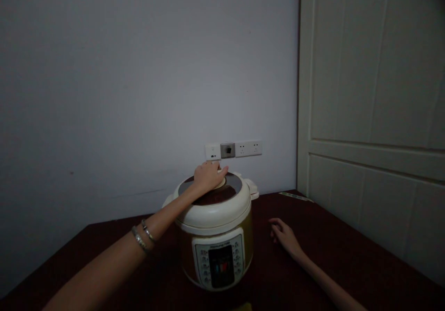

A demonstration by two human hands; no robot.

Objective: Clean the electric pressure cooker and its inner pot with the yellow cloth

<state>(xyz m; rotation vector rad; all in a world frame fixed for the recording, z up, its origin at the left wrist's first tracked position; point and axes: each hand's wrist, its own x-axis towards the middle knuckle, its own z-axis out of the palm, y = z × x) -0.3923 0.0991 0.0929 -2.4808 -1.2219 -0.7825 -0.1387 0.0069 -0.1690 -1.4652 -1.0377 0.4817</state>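
An electric pressure cooker (215, 237) with a white rim and a control panel (222, 264) stands upright on the dark red tabletop. My left hand (209, 175) reaches over its dark-topped lid (222, 197), the fingers closed around the pale lid handle (221, 183), which they partly hide. The lid sits down on the cooker body. To the right of the cooker, apart from it, my right hand (283, 235) rests low over the table, fingers loosely bent and holding nothing that I can see.
Behind the cooker, wall sockets (248, 148) and a grey switch plate (228, 150) are set in the pale wall. A thin flat strip (296, 196) lies at the table's back right. A panelled door (375, 116) borders the right side. Something yellowish (245, 307) shows at the bottom edge.
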